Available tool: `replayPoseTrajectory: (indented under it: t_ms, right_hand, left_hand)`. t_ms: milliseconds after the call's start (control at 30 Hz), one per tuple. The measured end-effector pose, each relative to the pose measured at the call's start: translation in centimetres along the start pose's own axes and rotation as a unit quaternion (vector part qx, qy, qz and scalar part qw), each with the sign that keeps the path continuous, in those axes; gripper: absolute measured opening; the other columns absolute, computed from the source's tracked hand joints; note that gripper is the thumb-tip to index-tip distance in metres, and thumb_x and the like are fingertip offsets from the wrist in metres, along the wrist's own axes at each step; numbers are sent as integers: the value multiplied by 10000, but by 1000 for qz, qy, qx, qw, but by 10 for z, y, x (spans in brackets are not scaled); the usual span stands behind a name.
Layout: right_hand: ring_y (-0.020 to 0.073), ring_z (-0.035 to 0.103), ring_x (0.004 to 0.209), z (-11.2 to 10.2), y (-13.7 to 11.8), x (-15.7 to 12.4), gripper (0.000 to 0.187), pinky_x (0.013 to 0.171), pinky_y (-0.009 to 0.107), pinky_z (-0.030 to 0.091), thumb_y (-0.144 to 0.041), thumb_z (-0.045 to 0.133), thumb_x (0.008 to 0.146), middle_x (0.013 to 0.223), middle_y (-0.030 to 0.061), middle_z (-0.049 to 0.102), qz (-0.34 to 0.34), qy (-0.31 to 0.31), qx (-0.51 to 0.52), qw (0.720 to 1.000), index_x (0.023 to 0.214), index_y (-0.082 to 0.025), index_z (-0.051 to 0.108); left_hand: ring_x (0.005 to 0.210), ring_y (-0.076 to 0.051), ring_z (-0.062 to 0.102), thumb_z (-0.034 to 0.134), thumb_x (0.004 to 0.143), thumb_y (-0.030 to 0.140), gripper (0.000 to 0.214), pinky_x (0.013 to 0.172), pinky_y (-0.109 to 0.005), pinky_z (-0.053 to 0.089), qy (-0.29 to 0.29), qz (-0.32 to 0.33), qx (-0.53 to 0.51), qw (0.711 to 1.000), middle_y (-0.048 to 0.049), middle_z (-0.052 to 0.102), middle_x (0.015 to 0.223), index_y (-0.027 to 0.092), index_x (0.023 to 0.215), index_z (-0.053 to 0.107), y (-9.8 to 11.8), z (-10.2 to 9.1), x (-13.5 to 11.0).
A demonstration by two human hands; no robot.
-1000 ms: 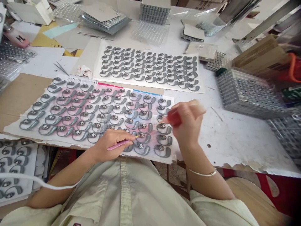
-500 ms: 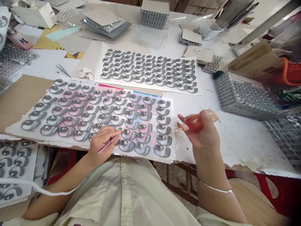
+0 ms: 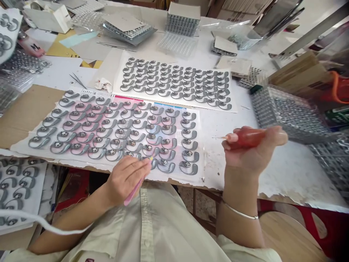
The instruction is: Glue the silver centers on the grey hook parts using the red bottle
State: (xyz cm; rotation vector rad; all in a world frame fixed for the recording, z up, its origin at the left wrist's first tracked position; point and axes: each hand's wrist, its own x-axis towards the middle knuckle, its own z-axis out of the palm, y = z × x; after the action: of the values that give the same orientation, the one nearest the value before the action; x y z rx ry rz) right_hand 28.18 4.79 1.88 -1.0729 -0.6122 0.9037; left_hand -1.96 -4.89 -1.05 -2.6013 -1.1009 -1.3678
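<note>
My left hand (image 3: 127, 178) is closed around a thin pink stick (image 3: 133, 192) with a yellow tip, over the front edge of a sheet (image 3: 203, 145) laid with rows of grey curved metal pieces. Each piece, such as the hooked piece (image 3: 167, 166) right of my fingers, carries a round clear stone. Off the sheet's right side, my right hand (image 3: 249, 160) grips an orange-red squeeze bottle (image 3: 249, 139) lying nearly level, its fine needle nozzle pointing left. The nozzle touches nothing. My fingers hide some pieces at the front.
Behind lies a second sheet (image 3: 117, 85) with similar grey pieces. Tweezers (image 3: 77, 80) and a crumpled tissue (image 3: 103, 84) sit at its left. Stacked clear trays of stones (image 3: 294, 112) stand on the right. A white cable (image 3: 40, 223) crosses the lower left.
My right hand has moved right with the squeeze bottle, now turned more level with its nozzle farther from the sheet. My left hand has shifted slightly right and toward me with the stick.
</note>
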Motion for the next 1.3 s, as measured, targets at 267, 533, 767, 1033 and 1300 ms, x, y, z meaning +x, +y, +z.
replayPoseTrajectory:
  t_ms: [267,533,767,1033,1300]
  right_hand:
    - [94,545,470,40,10,-50,390,309,192,285,-449,812,584,801,7,612,81,-124,-20,989,776,-193,589]
    - [87,502,449,49,27,-68,317,301,216,283,-430,774,671,776,5,605,30,-206,-62,976,793,-213,578]
    - [149,577,546,45,42,-77,315,416,266,410,-498,710,739,687,16,616,-95,-189,-168,963,757,-201,606]
    - [152,579,550,53,38,-85,248,518,292,463,-416,681,798,579,-1,612,-169,-246,-203,933,719,-193,605]
    - [143,555,525,51,42,-89,198,524,296,452,-340,653,836,545,-18,589,-137,-305,-221,916,710,-206,578]
  left_hand:
    - [870,-185,695,593,856,41,225,717,-302,596,-62,-1,-70,996,-139,718,973,64,1080,602,20,10,3]
    - [869,-202,696,539,879,50,220,699,-326,604,-89,-8,-83,993,-143,715,954,72,1094,579,21,13,1]
    - [838,-202,700,500,862,17,228,663,-320,601,-82,-9,-64,995,-140,716,927,73,1068,580,22,14,4]
    - [835,-200,684,498,880,38,193,655,-317,604,-94,17,-39,995,-150,709,920,58,1052,585,22,14,2]
    - [728,-223,645,424,904,60,210,559,-328,566,-95,58,15,994,-201,697,868,0,967,616,28,12,9]
